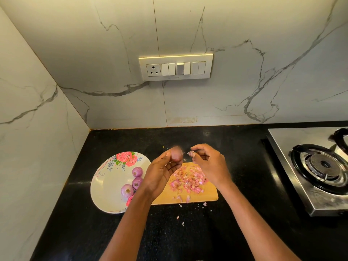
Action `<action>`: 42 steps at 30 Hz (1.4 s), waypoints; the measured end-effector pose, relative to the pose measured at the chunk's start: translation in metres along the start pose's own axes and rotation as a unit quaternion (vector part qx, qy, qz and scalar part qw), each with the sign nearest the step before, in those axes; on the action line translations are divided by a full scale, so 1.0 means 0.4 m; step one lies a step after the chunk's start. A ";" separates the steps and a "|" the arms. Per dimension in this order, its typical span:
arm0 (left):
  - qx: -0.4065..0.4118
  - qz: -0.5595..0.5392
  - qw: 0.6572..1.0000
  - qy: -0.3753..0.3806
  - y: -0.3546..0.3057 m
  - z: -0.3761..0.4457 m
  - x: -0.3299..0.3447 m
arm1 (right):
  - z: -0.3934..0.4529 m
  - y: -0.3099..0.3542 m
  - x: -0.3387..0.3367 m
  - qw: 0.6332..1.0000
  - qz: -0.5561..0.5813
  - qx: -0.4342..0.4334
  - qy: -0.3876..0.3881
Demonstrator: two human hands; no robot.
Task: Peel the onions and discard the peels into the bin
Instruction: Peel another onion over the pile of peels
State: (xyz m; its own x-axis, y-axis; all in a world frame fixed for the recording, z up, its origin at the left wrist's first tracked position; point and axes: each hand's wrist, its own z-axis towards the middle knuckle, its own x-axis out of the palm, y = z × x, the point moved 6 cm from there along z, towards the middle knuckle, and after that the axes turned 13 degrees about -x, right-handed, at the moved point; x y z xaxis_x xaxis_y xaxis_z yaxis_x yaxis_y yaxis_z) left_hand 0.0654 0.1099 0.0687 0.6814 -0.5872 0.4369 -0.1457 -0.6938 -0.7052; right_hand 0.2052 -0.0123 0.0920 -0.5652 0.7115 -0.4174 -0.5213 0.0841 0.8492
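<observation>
1. Progress, judged from the layout: well underway. A heap of pink peels (188, 180) sits on the wooden cutting board (211, 193). Three onions (137, 171) that look peeled, smooth and purple, rest on the floral plate (105, 185), toward its 3 o'clock rim.

2. In hand now: one onion (176, 153), blurred, so how much skin is left on it cannot be told.

3. Left hand (162, 174): fingers curled round that onion, gripping it at the fingertips, at the 12 o'clock end of the hand, above the far edge of the board.

4. Right hand (209, 162): thumb and fingers pinch a small scrap of peel (190, 153), just beside the onion at its 3 o'clock, apart from it.

5. Stray flakes (180, 220) lie on the black counter (75, 232) at 6 o'clock of the board.

6. Left to do, by my reckoning: finish this onion, then gather the heap and the flakes for the bin. No bin is in view, and none of the visible peels have been discarded. No unpeeled onions visible elsewhere.

7. Gas stove (320, 166) at 3 o'clock, well apart from the work.
</observation>
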 end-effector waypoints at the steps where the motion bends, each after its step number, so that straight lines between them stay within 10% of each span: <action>1: 0.001 0.004 1.000 -0.001 0.000 0.002 0.002 | -0.003 0.005 0.009 1.000 -0.015 -0.012 0.018; 23: 0.043 0.070 0.997 0.018 0.003 -0.012 0.031 | -0.013 -0.011 0.008 0.999 0.023 0.009 -0.039; 42: 0.073 0.138 0.987 -0.024 0.008 0.001 0.026 | -0.019 0.057 0.019 0.985 -0.076 -0.154 0.003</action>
State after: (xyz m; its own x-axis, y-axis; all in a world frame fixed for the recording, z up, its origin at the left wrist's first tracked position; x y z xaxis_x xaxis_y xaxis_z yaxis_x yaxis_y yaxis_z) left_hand 0.0723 0.1017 0.0705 0.6633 -0.7233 0.1918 -0.2289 -0.4402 -0.8683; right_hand 0.1841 -0.0102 0.1058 -0.4686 0.7033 -0.5346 -0.7689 -0.0266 0.6389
